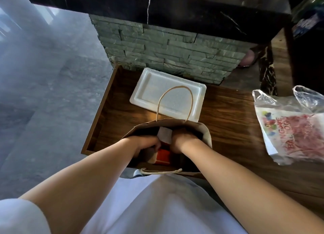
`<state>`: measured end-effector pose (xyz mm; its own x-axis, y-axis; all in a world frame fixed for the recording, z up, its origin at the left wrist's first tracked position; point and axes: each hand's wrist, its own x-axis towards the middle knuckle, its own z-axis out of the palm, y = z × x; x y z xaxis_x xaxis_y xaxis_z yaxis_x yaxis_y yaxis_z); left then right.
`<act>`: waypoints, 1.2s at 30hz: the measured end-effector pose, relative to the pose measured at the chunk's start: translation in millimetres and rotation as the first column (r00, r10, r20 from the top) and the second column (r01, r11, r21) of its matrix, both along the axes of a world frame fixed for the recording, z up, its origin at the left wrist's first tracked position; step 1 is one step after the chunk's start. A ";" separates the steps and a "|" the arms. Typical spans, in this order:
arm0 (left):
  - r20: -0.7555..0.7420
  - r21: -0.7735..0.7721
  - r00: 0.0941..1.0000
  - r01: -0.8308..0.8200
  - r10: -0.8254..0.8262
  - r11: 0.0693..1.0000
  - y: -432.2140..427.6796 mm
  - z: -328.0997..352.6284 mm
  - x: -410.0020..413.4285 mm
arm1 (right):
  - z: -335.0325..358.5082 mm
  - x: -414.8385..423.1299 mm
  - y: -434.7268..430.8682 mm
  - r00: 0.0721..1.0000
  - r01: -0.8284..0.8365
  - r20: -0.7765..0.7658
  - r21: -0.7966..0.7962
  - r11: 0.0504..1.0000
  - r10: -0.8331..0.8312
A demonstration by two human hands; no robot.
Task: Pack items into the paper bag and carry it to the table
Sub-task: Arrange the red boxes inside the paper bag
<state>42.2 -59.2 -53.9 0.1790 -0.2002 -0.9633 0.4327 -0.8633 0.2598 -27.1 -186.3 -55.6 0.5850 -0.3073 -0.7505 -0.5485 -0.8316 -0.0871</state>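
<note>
While both hands reach down into the paper bag (205,133), the relation that governs the next move is vertical: the contents lie directly below the hands, inside the bag's mouth, with the bag standing upright on the wooden surface (231,114) just in front of the person's body. The left hand (147,144) is curled around something at the near-left of the opening, beside an orange-red box (162,156); whether it grips that box or only presses against it cannot be told. The right hand (184,139) is closed low in the bag, touching a white, paper-like item (164,134) that stands between the two hands; its fingers are hidden. Neither hand is clearly nearer the contents. One twisted-cord handle (175,100) stands upright at the far rim; the other (161,171) lies folded flat over the near rim. The bag is brown kraft paper, its mouth spread wide and its interior dark. Behind it, apart from it, rests a white foam tray (150,91); to the right, well apart, lies a printed plastic bag (291,128). Packing appears to be in progress.
</note>
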 end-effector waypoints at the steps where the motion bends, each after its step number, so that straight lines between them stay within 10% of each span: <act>1: -0.044 0.001 0.996 0.078 -0.078 0.997 -1.2 1.2 -1.1 | -1.2 -0.9 -0.5 1.000 0.015 -0.011 0.015 1.000 -0.015; 7: 0.198 0.063 0.851 0.485 -0.487 0.872 -14.2 4.1 -11.5 | -4.5 -0.2 -3.9 0.997 0.061 -0.051 0.113 0.992 -0.056; 16: 0.001 -0.016 0.999 -0.049 0.049 0.999 -16.1 25.6 21.5 | 42.9 4.9 -28.8 0.983 -0.003 -0.180 0.209 0.978 0.041; 20: -0.081 -0.043 0.983 -0.167 0.163 0.985 -15.3 33.0 34.1 | 53.0 4.1 -37.4 0.985 0.172 -0.031 0.265 0.949 -0.170; 31: -0.052 -0.106 0.965 -0.261 0.257 0.960 -25.8 24.8 20.6 | 46.4 -5.4 -37.6 0.461 0.784 -0.334 0.587 0.201 -0.822; 34: -0.063 -0.098 0.929 -0.370 0.366 0.924 -27.4 23.5 18.5 | 47.3 -6.2 -35.0 0.409 0.791 -0.308 0.589 0.166 -0.859; 36: -0.058 -0.101 0.888 -0.460 0.456 0.882 -29.2 23.8 15.3 | 49.6 -4.7 -33.1 0.479 0.770 -0.144 0.542 0.336 -0.866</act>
